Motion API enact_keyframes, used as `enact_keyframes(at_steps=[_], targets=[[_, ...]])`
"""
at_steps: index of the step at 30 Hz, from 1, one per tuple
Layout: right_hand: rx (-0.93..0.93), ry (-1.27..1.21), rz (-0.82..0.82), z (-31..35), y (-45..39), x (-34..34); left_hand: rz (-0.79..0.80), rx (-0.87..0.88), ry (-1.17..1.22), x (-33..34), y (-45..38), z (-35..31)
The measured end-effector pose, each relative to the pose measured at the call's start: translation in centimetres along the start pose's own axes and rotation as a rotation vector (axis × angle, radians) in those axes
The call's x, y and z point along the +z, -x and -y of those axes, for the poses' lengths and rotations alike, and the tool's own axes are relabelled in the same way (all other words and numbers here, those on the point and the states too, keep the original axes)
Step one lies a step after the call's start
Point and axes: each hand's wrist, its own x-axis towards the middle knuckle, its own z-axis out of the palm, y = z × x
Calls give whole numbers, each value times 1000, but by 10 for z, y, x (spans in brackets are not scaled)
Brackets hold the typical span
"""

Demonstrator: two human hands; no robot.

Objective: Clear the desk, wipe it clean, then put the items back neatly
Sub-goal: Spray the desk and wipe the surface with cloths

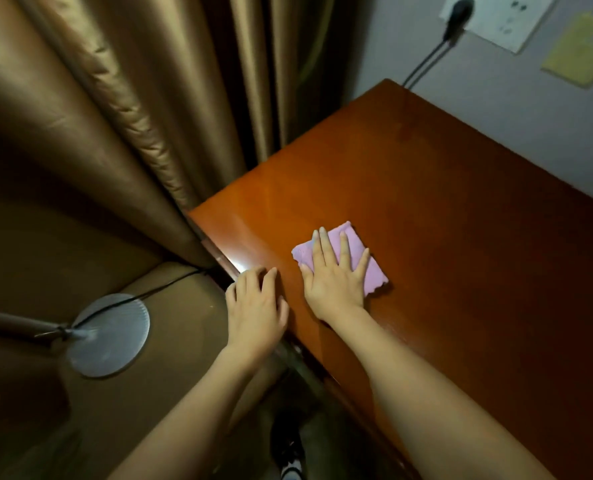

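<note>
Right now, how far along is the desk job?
Clearing looks done: the desk shows nothing on it but the cloth. Wiping is in hand: the right hand lies flat on the cloth near the front left corner, and the left hand rests on the desk's edge. Left: finishing the wipe and putting the items back; none are in view.

A: Item one, legible text. Any entries?

B: None. The yellow note on the wall shows a blank-looking face; any writing on it is too blurred to make out.

A: The socket plate?

B: White, with pin holes and a black plug. No brand, rating or marking can be read.

A: The pink cloth?

B: No tag or print visible.

A: The desk?

B: Bare wood finish, no label, number or sticker.

A: Entry closed: readable text, nil.
</note>
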Motion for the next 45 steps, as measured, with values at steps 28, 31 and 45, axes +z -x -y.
enact_keyframes(at_steps=[28,31,45], targets=[[-321,86,1,124,-156,-15,-93,-200,15,-27,-79,116],[-292,124,-17,120,-146,-16,-100,-179,1,-24,-75,110],[29,46,-18,-30,-15,-7,-7,27,108,-2,-21,-32]])
